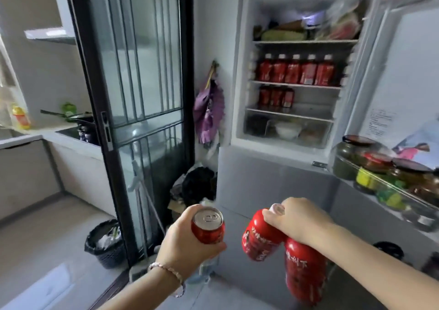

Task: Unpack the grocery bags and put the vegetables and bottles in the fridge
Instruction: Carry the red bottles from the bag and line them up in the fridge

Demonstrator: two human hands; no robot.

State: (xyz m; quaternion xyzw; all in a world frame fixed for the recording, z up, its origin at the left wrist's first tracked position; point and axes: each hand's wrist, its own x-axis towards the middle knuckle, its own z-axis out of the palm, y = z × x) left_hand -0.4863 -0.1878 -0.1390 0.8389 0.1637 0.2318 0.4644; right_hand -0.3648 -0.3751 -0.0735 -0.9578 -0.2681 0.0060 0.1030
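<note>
My left hand (pixel 187 241) grips a red drinks can (pixel 208 226) upright, its silver top showing. By their necks, my right hand (pixel 299 222) holds two red bottles (pixel 261 237) that hang downward; the second one (pixel 303 271) hangs lower. Both hands are in front of the open fridge (pixel 240 72), below its upper compartment. Inside, a row of several red bottles (pixel 295 70) stands on the middle shelf, and three red cans (pixel 275 95) stand on the shelf below. Vegetables (pixel 282 34) lie on the top shelf.
The fridge door (pixel 408 72) swings open to the right, its rack holding jars (pixel 377 165). A glass sliding door (pixel 133 72) stands to the left. A black waste bin (pixel 105 243) sits on the floor, and a black bag (pixel 197 184) lies beside the fridge. A kitchen counter (pixel 47 131) runs along the left.
</note>
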